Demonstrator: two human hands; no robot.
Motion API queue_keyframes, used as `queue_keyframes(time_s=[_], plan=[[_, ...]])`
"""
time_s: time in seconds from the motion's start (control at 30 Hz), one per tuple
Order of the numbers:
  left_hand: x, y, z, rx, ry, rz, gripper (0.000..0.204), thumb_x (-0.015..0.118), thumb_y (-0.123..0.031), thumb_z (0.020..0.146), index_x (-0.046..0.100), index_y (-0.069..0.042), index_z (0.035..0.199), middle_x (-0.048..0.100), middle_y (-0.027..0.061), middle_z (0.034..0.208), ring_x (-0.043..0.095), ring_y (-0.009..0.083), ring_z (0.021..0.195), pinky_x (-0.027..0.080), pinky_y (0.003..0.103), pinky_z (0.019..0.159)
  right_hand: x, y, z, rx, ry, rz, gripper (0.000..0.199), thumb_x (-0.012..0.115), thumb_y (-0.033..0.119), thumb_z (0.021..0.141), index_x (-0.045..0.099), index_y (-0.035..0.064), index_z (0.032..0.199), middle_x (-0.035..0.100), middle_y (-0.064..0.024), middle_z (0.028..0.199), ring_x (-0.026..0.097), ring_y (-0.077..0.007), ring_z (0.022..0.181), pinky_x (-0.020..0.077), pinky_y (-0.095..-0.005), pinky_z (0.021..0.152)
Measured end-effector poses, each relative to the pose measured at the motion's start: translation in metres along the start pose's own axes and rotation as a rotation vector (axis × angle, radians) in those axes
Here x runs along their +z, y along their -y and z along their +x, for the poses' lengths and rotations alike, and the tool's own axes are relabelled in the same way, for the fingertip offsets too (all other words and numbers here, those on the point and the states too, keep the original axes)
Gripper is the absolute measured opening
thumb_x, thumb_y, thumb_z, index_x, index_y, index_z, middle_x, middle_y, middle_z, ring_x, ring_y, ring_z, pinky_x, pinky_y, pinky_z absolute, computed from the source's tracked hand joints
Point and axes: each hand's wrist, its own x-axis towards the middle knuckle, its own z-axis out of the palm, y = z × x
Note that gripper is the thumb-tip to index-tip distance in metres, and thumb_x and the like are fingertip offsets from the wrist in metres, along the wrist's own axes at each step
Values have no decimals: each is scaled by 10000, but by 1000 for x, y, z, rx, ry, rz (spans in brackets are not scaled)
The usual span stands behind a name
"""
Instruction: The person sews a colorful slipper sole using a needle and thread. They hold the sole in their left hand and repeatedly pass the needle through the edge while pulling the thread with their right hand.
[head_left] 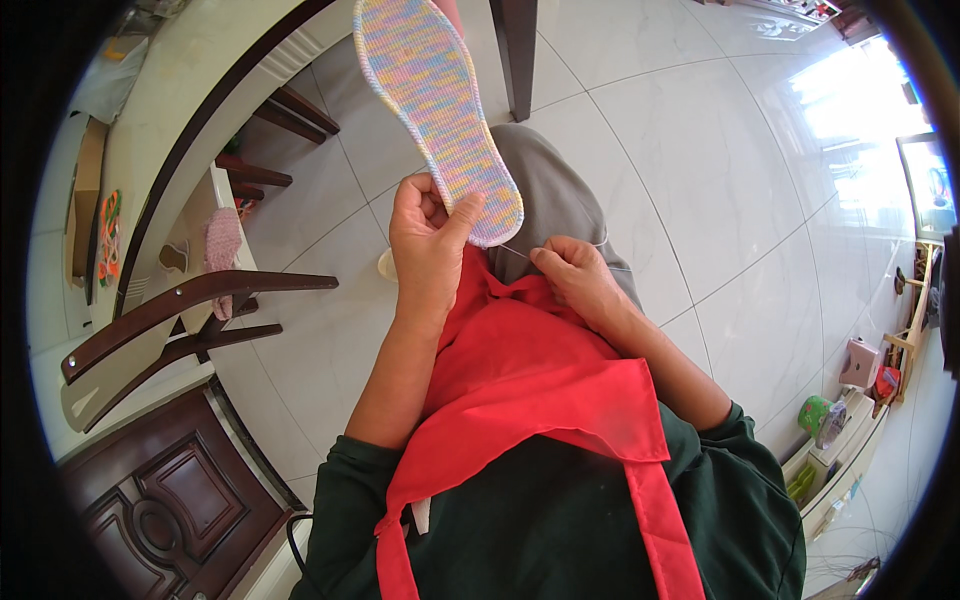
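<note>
The insole (440, 115), flat and woven in pink, yellow and blue with a pale edging, is held up over the lap, its wide end reaching the top of the view and its narrow end toward the person. The left hand (428, 230) is clamped on that narrow end, thumb flat on the patterned face and the other fingers curled at its left edge. From the narrow end a thin white thread (516, 252) runs to the right hand (575, 272), just beside it, whose thumb and forefinger are pinched together on the thread; whether they also grip a needle cannot be told. Under the hands lie a red apron (540, 345) and grey trousers (550, 180), and more thread crosses the trouser leg past the right hand. At left stand a dark-framed chair (200, 290) and a pale counter (172, 110) bearing orange and green cords (109, 235). Pale tiles cover the floor (690, 140).
</note>
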Motion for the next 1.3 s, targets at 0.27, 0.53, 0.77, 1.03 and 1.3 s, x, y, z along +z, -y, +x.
queue_keyframes(time_s=[0.27, 0.53, 0.77, 1.03, 1.3], plan=[[-2, -7, 1, 4, -7, 13, 259, 630, 22, 825, 466, 18, 1026, 597, 103, 982, 588, 124, 892, 500, 273, 822, -11, -2, -2, -112, -179, -75, 291, 534, 214, 881, 491, 29, 662, 391, 31, 562, 341, -52, 536, 308, -279, 464], [4, -2, -4, -9, 7, -26, 247, 630, 19, 826, 468, 13, 1013, 595, 103, 985, 586, 124, 890, 499, 277, 821, -16, 2, -3, -319, -364, -457, 263, 547, 193, 871, 477, -4, 712, 429, -112, 526, 399, -181, 488, 354, -346, 481], [2, -10, -1, 21, -9, -28, 248, 630, 19, 828, 474, 16, 1020, 604, 99, 974, 592, 123, 886, 500, 276, 822, -41, 37, -31, -379, -309, -480, 194, 464, 123, 925, 389, -11, 1043, 482, -94, 591, 452, -227, 525, 388, -362, 521], [8, -11, -5, 33, 14, -3, 234, 622, 18, 834, 476, 18, 1017, 611, 100, 976, 599, 121, 881, 500, 269, 820, -15, 54, -42, -838, -225, -525, 148, 577, -10, 824, 609, 44, 959, 612, -103, 794, 600, -243, 674, 483, -313, 596], [10, -8, -7, 35, -10, -3, 250, 632, 10, 829, 475, 22, 1023, 608, 94, 970, 596, 115, 878, 497, 258, 808, 6, 45, -32, -887, -303, -588, 138, 605, -5, 778, 581, 62, 897, 585, -59, 791, 603, -236, 687, 502, -329, 584]])
